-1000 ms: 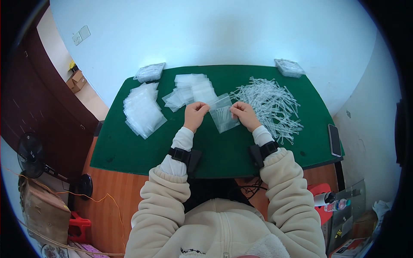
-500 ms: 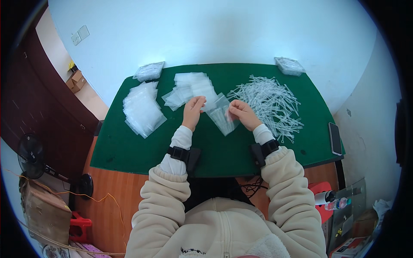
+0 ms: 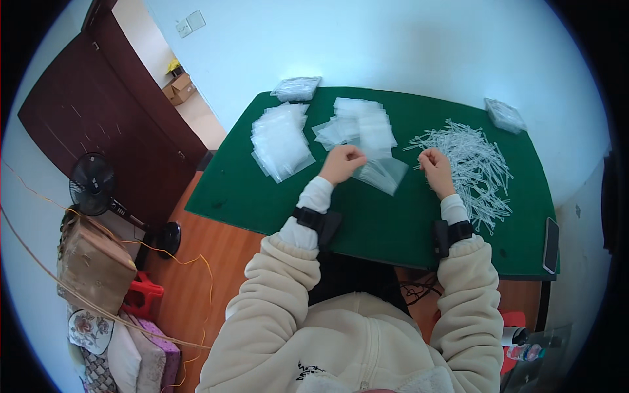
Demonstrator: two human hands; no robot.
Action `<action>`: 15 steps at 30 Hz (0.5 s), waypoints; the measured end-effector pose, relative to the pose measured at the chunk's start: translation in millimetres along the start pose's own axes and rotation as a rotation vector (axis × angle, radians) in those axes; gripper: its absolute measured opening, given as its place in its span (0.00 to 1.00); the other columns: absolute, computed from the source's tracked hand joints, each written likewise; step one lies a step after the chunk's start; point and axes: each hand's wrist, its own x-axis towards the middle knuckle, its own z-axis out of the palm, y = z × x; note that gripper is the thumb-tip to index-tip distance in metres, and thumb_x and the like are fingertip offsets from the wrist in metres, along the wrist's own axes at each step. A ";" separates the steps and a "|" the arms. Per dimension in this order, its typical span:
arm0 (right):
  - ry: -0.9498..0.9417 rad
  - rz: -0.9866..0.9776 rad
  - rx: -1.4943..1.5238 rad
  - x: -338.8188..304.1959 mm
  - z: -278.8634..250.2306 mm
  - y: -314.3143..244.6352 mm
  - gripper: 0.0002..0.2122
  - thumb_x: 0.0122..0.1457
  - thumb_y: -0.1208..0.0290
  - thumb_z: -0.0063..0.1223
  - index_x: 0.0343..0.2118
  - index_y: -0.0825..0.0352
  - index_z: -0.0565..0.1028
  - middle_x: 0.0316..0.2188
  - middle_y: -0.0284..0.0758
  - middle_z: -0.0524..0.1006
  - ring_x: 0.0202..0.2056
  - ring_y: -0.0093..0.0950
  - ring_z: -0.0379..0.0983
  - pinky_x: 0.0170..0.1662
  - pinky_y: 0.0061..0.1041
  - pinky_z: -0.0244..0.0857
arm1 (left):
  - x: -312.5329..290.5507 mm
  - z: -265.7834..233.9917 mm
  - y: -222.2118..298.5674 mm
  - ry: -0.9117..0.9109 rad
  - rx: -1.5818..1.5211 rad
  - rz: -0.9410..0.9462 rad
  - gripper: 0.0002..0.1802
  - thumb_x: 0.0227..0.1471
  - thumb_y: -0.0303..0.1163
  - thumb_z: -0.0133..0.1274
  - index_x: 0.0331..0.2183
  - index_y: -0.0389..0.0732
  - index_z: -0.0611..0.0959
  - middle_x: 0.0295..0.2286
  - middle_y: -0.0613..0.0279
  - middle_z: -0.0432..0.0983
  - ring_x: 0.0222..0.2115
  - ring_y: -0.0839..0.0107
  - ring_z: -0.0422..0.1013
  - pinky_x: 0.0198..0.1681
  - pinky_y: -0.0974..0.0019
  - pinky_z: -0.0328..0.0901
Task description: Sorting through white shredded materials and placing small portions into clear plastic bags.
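A clear flat plastic bag (image 3: 385,175) with thin sticks showing inside lies at a slant near the middle of the table. At its upper left corner are the closed fingers of my left hand (image 3: 342,164), pinching the bag. My right hand (image 3: 438,173) is apart from the bag, at the left edge of a loose pile of thin clear plastic sticks (image 3: 475,170). Its fingers are curled together, and whatever they hold, if anything, is hidden. Beyond the bag lies a spread of flat clear bags (image 3: 363,121). A larger fanned stack of bags (image 3: 280,141) is farther left.
Filled bag bundles stand at the green table's (image 3: 226,187) back edge: one at left (image 3: 296,88), one at right (image 3: 504,116). A phone (image 3: 551,245) lies by the right edge. A fan (image 3: 94,183) and cardboard box (image 3: 98,262) are at left on the floor.
My right hand has let go of the bag and moved right to the stick pile. My left hand has come to the bag's corner. The whole view has shifted and tilted.
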 end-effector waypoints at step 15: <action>0.045 -0.078 -0.188 0.2 -6.1 0.0 0.04 0.47 0.73 0.52 0.23 0.67 0.72 0.19 0.31 0.72 0.24 0.22 0.69 0.28 0.21 0.62 | -86.1 -146.1 -14.4 0.620 0.916 -0.168 0.20 0.35 0.31 0.61 0.31 0.34 0.71 0.23 0.54 0.70 0.27 0.65 0.71 0.30 0.66 0.66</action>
